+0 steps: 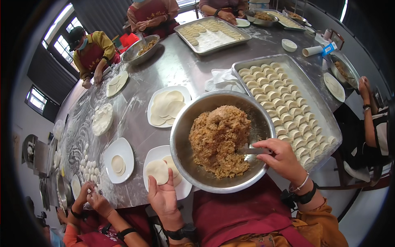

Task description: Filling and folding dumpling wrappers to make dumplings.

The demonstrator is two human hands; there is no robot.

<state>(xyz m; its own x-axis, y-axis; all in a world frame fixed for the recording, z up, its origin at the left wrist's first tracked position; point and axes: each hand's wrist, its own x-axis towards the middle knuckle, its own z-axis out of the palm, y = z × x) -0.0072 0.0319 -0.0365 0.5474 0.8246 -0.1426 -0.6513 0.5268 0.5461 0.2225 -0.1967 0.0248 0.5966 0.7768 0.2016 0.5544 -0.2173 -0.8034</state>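
Observation:
On the fingers of my left hand point(163, 196) lies a round dumpling wrapper point(157, 171), flat and unfilled. My right hand point(282, 156) grips the handle of a metal utensil point(254, 151), whose tip is sunk in minced filling point(219, 136). That brown filling is heaped in a large stainless steel bowl point(182, 166) straight before me. Just beyond my left hand, a white plate point(184, 189) holds more wrappers, partly hidden by the bowl. Right of the bowl stands a metal tray point(311, 80) with rows of folded dumplings point(287, 114).
Plates of wrappers point(168, 106), a bowl of flour point(102, 119) and small dough pieces point(89, 168) occupy the floured metal table point(132, 123). A co-worker's hands point(97, 200) work close on my left. Another dumpling tray point(213, 38) stands across the table, near other people. Crumpled white cloth point(223, 81) lies behind my bowl.

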